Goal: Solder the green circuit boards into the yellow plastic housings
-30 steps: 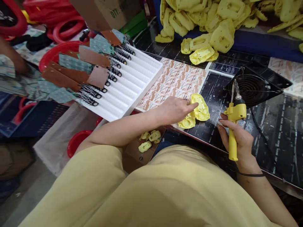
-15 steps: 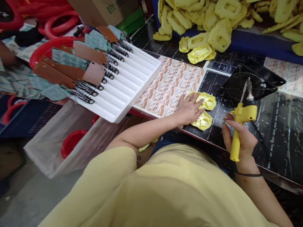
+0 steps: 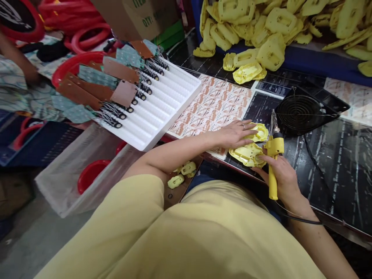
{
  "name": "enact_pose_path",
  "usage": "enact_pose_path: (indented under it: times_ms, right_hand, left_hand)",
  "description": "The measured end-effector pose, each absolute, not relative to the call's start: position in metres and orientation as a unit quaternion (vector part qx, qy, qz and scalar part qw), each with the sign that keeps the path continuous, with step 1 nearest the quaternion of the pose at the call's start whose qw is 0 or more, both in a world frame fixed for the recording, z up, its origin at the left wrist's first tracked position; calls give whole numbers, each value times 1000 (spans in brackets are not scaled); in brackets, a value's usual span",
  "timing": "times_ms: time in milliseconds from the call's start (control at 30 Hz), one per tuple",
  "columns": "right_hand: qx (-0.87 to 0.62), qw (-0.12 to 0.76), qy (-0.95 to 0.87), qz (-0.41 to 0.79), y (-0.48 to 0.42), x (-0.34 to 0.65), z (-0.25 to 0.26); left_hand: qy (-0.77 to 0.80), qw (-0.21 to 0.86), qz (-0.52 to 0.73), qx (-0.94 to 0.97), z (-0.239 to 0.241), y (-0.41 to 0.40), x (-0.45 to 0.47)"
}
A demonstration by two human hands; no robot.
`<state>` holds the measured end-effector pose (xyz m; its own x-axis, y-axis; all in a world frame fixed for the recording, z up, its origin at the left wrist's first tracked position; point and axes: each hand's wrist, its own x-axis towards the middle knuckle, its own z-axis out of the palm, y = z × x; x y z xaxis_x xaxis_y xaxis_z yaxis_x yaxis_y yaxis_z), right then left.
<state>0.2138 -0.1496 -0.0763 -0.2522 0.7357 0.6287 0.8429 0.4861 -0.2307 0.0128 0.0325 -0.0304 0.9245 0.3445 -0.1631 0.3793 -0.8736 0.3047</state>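
My left hand lies with its fingers stretched flat over a yellow plastic shell on the black bench. A second yellow shell lies just in front of it, at the bench edge. My right hand is closed round the handle of a yellow soldering gun, whose metal tip points up and away, right beside the shells. Its fingertips touch the nearer shell. A black cord runs from my right wrist.
A white foam tray holding several circuit boards with wired parts sits to the left. A black fan lies behind the gun. Many yellow shells are heaped at the back. Small yellow pieces lie in a brown box near my lap. Another person's arm is at far left.
My right hand has brought the soldering gun leftwards up to the shells. My left hand has shifted slightly and flattened over the far shell.
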Motion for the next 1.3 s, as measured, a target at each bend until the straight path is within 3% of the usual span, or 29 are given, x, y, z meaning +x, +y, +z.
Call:
enact_pose_path:
  times_ms: [133, 333, 500, 733, 867, 1000, 1300]
  right_hand:
    - [-489, 360, -793, -54, -151, 229, -71]
    - [-508, 397, -756, -110, -150, 234, -70]
    - [-530, 404, -735, -126, -151, 225, -72]
    - [-513, 405, -746, -125, -149, 224, -67]
    - [-503, 396, -756, -139, -150, 224, -63]
    - [-488, 385, -774, -123, -153, 225, -60]
    - [-437, 353, -822, -96, -148, 235, -76]
  left_hand:
    - [186, 181, -32, 965, -23, 56, 7]
    - [382, 119, 97, 912, -32, 185, 34]
    - [479, 116, 100, 864, -53, 253, 46]
    - [419, -57, -26, 906, -10, 192, 23]
    - [386, 14, -78, 919, 2, 145, 31]
    - [349, 100, 2, 932, -4, 132, 36]
    - [361, 92, -86, 924, -5, 105, 23]
